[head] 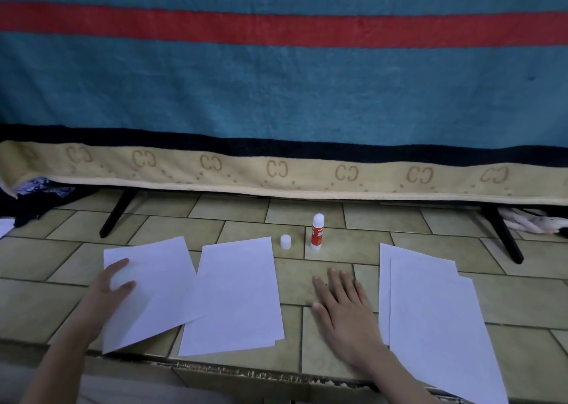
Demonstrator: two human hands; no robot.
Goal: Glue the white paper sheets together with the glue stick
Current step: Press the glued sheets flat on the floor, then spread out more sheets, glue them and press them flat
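Note:
A red and white glue stick (317, 233) stands upright on the tiled surface, and a small white cap (285, 242) stands just left of it. One white sheet (159, 293) lies at the left, partly over a middle sheet (236, 296). A stack of white sheets (430, 317) lies at the right. My left hand (110, 283) holds the left sheet at its left edge, thumb on top. My right hand (341, 302) rests flat with straight fingers on the tiles between the middle sheet and the right stack.
A teal blanket (276, 90) with a red stripe and a beige border hangs behind the work area. Two black slanted legs (118, 213) (504, 234) stand on the tiled surface (522, 296). Its front edge (246, 373) runs close to me.

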